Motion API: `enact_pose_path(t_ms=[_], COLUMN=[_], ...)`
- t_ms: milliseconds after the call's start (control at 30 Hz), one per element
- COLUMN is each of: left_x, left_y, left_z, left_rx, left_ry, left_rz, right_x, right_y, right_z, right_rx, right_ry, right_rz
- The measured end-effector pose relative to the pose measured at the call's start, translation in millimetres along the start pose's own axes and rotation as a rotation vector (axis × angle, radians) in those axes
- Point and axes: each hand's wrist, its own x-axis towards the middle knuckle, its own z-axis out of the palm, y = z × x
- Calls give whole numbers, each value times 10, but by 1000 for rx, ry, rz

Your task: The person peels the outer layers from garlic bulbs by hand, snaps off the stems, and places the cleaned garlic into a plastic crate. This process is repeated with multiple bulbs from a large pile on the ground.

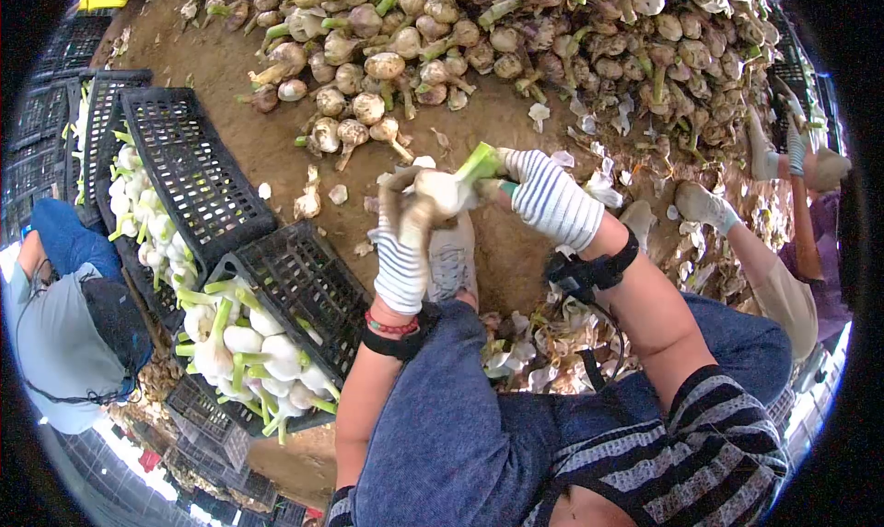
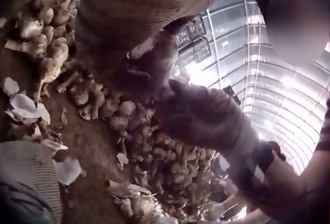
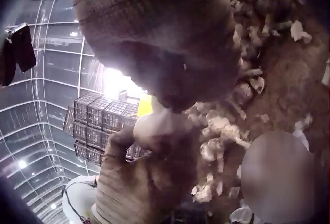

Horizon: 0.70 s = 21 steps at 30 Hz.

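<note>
A peeled white garlic bulb (image 1: pixel 442 193) with a short green stem is held between my two hands, above the dirt floor. My left hand (image 1: pixel 403 251), in a striped knit glove with a soiled palm, grips the bulb from the left. At the stem end, my gloved right hand (image 1: pixel 552 200) has its fingers closed around the stem, with a small green piece (image 1: pixel 507 188) showing beside them. The right wrist view shows the pale bulb (image 3: pixel 154 129) between the right hand (image 3: pixel 154 43) above and the left hand (image 3: pixel 149 183) below.
A large heap of unpeeled garlic (image 1: pixel 608 39) lies ahead. Black crates (image 1: pixel 299 274) of cleaned garlic (image 1: pixel 262 352) stand at left, beside another person (image 1: pixel 74 324). Loose skins (image 1: pixel 603 186) litter the ground. Another person's arm and leg (image 1: pixel 773 260) are at right.
</note>
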Motion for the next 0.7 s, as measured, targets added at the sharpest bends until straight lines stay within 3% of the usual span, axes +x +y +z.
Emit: enact_pose_path(t_ms=[67, 133, 167, 200, 233, 267, 333, 367, 400, 467, 533, 600, 633, 667, 700], left_x=[90, 204, 234, 247, 257, 195, 96, 70, 91, 175, 199, 178, 143, 117, 138], left_y=[30, -208, -204, -195, -167, 4, 83, 157, 112, -99, -160, -83, -80, -47, -52], left_z=[-65, -80, -64, -55, -68, 25, 123, 194, 168, 76, 48, 81, 96, 113, 117], left_rx=[-336, -198, 177, 550, 903, 877, 735, 686, 690, 449, 394, 261, 281, 490, 491], left_ry=[-173, -59, 36, 131, 195, 195, -9, -85, -86, -14, 17, 38, 0, -79, -79], left_rz=[-334, -273, -131, 17, 331, 265, 347, 181, 184, 102, 26, -35, 50, 161, 165], right_x=[-27, -87, -102, -97, -75, -58, -82, -91, -99, -140, -174, -215, -214, -215, -190], right_y=[3, -94, -165, -104, 7, 23, 56, 113, 135, 30, 61, -18, 1, 32, 157], right_z=[-24, -42, -83, -80, -67, -60, 1, 74, 128, 114, 97, 48, 57, 68, 116], right_rx=[9, 78, 183, 185, 178, 172, 63, 28, -8, -95, -77, -41, -32, -23, -79], right_ry=[-29, -181, -245, -244, -174, -103, -48, 15, 80, 57, 47, 4, 30, 57, 67], right_rz=[13, -26, 116, 115, 181, 251, 307, 157, 5, 89, -18, 97, 98, 98, 20])
